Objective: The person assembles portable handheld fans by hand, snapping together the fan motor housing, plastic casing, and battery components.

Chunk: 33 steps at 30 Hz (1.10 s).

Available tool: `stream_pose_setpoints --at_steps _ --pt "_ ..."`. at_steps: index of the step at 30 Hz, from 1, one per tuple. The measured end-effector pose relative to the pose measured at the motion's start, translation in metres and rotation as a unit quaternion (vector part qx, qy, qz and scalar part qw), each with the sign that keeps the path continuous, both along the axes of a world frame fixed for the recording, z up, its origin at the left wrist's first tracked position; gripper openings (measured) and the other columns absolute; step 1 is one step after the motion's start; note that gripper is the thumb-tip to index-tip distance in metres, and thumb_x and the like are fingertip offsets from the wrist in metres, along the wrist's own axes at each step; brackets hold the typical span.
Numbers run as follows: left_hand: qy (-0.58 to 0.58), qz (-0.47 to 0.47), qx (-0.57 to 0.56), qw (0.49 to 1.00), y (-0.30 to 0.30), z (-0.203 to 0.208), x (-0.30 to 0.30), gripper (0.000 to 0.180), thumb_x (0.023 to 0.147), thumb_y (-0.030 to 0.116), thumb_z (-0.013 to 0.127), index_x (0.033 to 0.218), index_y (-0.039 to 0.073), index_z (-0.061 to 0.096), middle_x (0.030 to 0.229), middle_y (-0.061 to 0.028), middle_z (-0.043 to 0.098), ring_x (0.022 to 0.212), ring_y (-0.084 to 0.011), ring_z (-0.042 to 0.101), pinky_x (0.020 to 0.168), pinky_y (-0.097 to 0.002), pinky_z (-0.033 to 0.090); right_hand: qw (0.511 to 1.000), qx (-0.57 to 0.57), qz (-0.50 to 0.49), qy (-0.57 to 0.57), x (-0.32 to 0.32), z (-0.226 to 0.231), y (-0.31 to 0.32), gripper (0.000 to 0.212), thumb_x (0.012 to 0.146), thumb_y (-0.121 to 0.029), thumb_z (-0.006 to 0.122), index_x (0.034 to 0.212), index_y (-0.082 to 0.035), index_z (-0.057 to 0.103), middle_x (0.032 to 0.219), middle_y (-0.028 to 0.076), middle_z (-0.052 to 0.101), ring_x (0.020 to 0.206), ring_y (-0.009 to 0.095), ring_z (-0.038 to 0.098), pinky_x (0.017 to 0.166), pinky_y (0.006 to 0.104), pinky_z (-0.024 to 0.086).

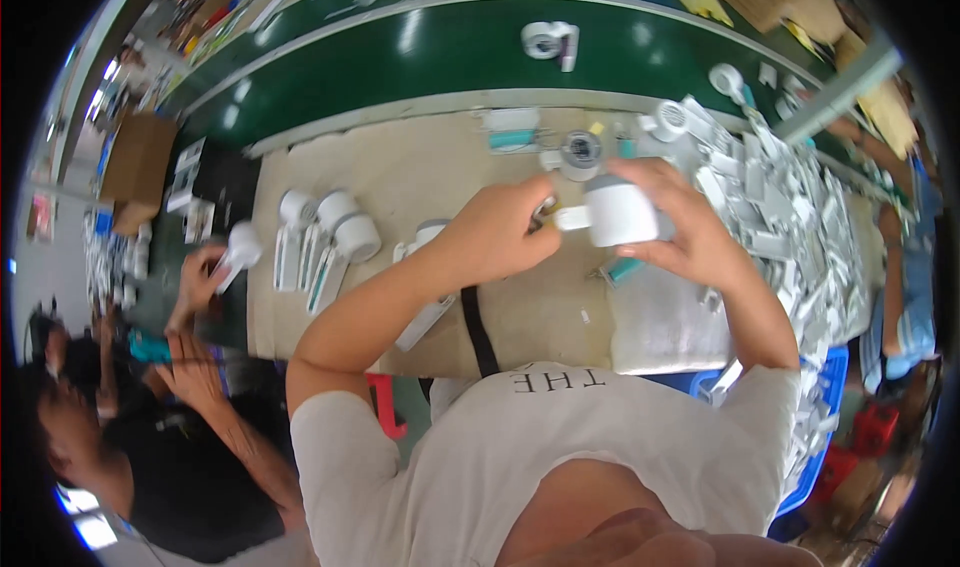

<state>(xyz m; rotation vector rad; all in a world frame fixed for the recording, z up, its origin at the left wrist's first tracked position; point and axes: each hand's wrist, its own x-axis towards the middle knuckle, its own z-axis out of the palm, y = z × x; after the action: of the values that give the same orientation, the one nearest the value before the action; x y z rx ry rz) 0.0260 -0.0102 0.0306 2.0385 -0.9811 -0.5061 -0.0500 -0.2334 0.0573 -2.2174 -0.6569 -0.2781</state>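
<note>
Over the middle of the table, my right hand (pixel 685 217) is wrapped round a white cylindrical device head (pixel 620 215) with a grey rim. A short white stem (pixel 572 218) sticks out of it toward my left hand (pixel 505 229). The left fingers are closed in a pinch at the stem's end. What they grip is small and mostly hidden. Just beyond my hands lies a round part with a dark centre (pixel 581 153). A teal-and-white handle piece (pixel 622 270) lies below the right hand.
Several white handled devices (pixel 345 229) lie at the left. A heap of white plastic parts (pixel 780 217) covers the right side. Beyond runs a green conveyor belt (pixel 400 37) carrying one device (pixel 548 41). A co-worker's hand (pixel 203 277) holds a similar device at left. A blue crate (pixel 822 427) stands lower right.
</note>
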Motion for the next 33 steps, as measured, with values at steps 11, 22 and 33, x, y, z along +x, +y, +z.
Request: stream_pose_setpoints --at_steps 11,22,33 --pt "0.064 -0.097 0.105 0.988 -0.003 -0.013 -0.021 0.025 0.079 0.017 0.052 0.095 -0.001 0.045 0.075 -0.0195 0.057 0.068 -0.0293 0.059 0.060 -0.0360 0.044 0.984 0.020 0.092 0.150 -0.015 -0.046 -0.006 0.060 0.078 -0.026 0.064 0.130 -0.011 0.037 0.114 0.013 0.048 0.100 0.030 0.050 0.083 0.0363 0.041" --pt "0.308 0.057 -0.280 0.907 -0.020 -0.034 0.015 0.030 0.086 0.019 0.050 0.108 -0.002 0.051 0.097 -0.0131 0.062 0.084 -0.0165 0.060 0.069 -0.0266 0.048 0.762 -0.372 -0.483 0.219 -0.057 -0.096 -0.125 0.035 0.071 -0.034 0.064 0.090 -0.005 0.057 0.080 0.013 0.062 0.082 0.032 0.056 0.071 0.0409 0.044" --pt "0.403 0.098 -0.426 0.804 -0.049 -0.029 0.017 0.030 0.085 0.012 0.050 0.114 0.002 0.050 0.114 -0.0093 0.054 0.096 -0.0176 0.055 0.079 -0.0345 0.049 0.942 0.080 -0.313 -0.093 -0.012 -0.038 -0.021 0.048 0.067 -0.010 0.069 0.111 -0.003 0.052 0.113 0.014 0.053 0.090 0.031 0.053 0.077 0.0368 0.044"
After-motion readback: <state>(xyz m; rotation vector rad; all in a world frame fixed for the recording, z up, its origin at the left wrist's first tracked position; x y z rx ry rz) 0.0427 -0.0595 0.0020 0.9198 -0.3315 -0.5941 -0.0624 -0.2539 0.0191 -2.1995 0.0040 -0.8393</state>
